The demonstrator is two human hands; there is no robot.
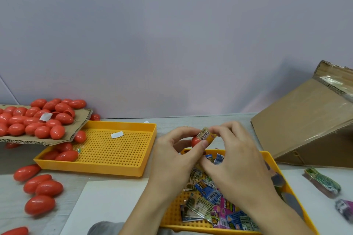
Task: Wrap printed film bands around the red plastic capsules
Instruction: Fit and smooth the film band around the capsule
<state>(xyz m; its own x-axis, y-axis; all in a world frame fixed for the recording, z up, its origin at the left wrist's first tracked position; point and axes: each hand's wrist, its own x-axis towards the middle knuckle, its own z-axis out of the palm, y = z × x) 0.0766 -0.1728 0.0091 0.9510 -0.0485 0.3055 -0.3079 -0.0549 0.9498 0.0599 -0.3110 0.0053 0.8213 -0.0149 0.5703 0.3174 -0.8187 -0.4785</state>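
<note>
While both hands meet just right of the frame's centre, I see my left hand [177, 145] pinching a red capsule [195, 141] between thumb and fingers, and my right hand [232, 150] gripping a printed film band [207, 135] that already sits over the capsule's right end. I judge the step in hand to be sliding the band onto this capsule; it looks only partly on. Next, I expect, the band must be eased further along to the capsule's middle, kept square so the film does not crease. Below the hands, at lower right, a yellow tray [275, 164] holds a jumble of loose bands. Left of centre, a second yellow tray [122, 168] holds a few bare capsules. At upper left, a cardboard sheet [80, 126] carries a heap of capsules [34, 118]; more lie on the worktop [11, 160] at lower left
</note>
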